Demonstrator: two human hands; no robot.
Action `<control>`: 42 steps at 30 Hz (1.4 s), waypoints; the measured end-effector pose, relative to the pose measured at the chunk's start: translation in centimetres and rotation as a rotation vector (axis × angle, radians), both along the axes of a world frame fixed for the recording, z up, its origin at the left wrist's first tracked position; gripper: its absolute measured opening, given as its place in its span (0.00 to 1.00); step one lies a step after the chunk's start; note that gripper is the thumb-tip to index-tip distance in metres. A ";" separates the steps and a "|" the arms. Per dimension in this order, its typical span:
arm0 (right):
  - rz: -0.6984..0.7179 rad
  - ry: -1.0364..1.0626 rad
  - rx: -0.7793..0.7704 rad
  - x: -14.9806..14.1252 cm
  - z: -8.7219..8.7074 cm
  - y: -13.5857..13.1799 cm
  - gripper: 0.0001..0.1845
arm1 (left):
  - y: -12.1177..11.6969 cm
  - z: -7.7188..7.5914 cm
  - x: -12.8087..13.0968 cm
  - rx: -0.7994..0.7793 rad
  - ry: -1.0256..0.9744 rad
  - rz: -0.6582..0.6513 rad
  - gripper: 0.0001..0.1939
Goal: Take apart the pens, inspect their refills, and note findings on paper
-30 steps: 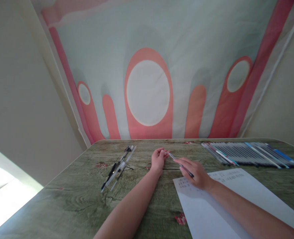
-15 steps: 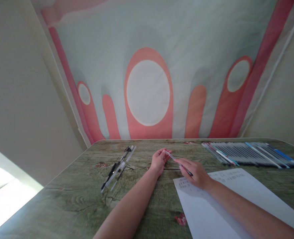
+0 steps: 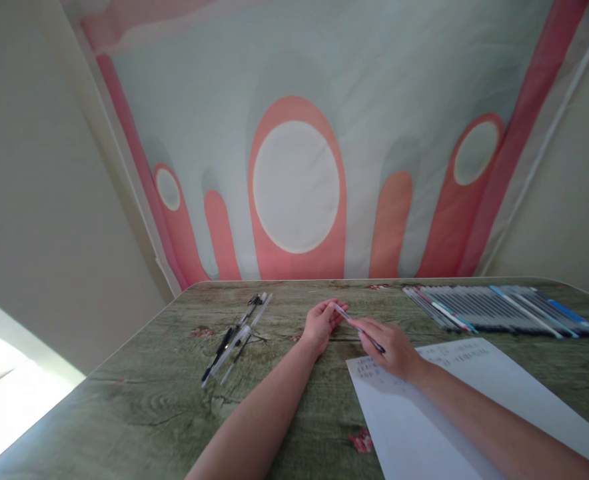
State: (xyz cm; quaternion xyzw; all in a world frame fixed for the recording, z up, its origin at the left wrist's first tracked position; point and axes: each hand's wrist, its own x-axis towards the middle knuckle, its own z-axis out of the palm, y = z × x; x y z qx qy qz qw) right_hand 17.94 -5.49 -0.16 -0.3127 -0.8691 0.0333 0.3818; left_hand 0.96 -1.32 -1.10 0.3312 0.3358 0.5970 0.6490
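Note:
A slim pen (image 3: 343,312) with a clear barrel and a dark lower end slants between my two hands. My left hand (image 3: 319,325) pinches its upper left end between thumb and fingers. Further down, my right hand (image 3: 389,347) grips the dark end, its wrist above the top left of a white sheet of paper (image 3: 434,420). Rows of small dark handwriting or pen marks run along the sheet's upper part. Whether the pen is whole or a part of one is too small to tell.
Several pen parts (image 3: 234,343), black, white and clear, lie loosely to the left. At the back right a long row of pens (image 3: 499,310) lies side by side. The wood-patterned table (image 3: 139,413) ends at a wall with a pink and grey hanging (image 3: 297,267).
My left hand has shifted very slightly to the right along with the pen's end. Otherwise both hands keep the same hold.

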 end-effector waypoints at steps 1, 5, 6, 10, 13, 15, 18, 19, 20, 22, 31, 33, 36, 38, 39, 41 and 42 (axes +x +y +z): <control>-0.007 -0.004 0.000 0.0 0.0 0.0 0.21 | 0.0 0.1 0.0 -0.009 -0.003 -0.001 0.10; -0.023 -0.015 0.003 0.0 -0.1 0.0 0.21 | -0.2 0.4 -0.1 -0.023 -0.023 -0.029 0.10; -0.024 -0.018 0.004 0.0 -0.1 0.0 0.21 | -0.2 0.5 -0.1 -0.018 -0.030 -0.040 0.10; -0.028 -0.039 0.012 0.1 -0.2 -0.1 0.22 | -0.3 0.5 -0.1 0.020 -0.043 -0.071 0.12; -0.031 -0.058 0.027 0.1 -0.3 -0.1 0.22 | -0.3 0.5 -0.1 0.040 -0.022 -0.061 0.12; -0.024 -0.066 0.044 0.1 -0.3 -0.1 0.23 | -0.4 0.5 0.0 0.048 -0.011 -0.053 0.12; -0.017 -0.071 0.083 0.1 -0.2 -0.3 0.23 | -0.5 0.6 0.1 0.067 -0.004 -0.050 0.13; -0.018 -0.075 0.095 0.0 -0.2 -0.3 0.23 | -0.5 0.6 0.1 0.073 0.001 -0.048 0.13; -0.020 -0.081 0.104 0.0 -0.2 -0.3 0.23 | -0.5 0.6 0.1 0.078 0.007 -0.046 0.13; -0.025 -0.093 0.115 0.0 -0.2 -0.4 0.24 | -0.6 0.6 0.1 0.084 0.016 -0.041 0.14; -0.035 -0.113 0.126 0.0 -0.4 -0.4 0.24 | -1.0 0.6 0.6 0.113 0.003 -0.008 0.15; -0.032 -0.119 0.113 0.0 -0.4 -0.4 0.25 | -1.1 0.7 0.6 0.118 -0.006 -0.004 0.14; -0.029 -0.122 0.099 0.0 -0.5 -0.4 0.25 | -1.1 0.7 0.7 0.116 -0.014 0.000 0.14; -0.021 -0.111 0.102 0.0 -0.6 -0.4 0.25 | -1.1 0.7 0.7 0.113 -0.012 0.004 0.14; -0.018 -0.108 0.102 0.0 -0.6 -0.3 0.25 | -1.1 0.6 0.7 0.112 -0.012 0.004 0.14; -0.022 -0.106 0.095 0.0 -0.5 -0.3 0.25 | -1.0 0.5 0.6 0.110 -0.010 0.001 0.14; -0.026 -0.107 0.088 -0.1 -0.5 -0.3 0.25 | -0.9 0.5 0.6 0.106 -0.006 -0.001 0.14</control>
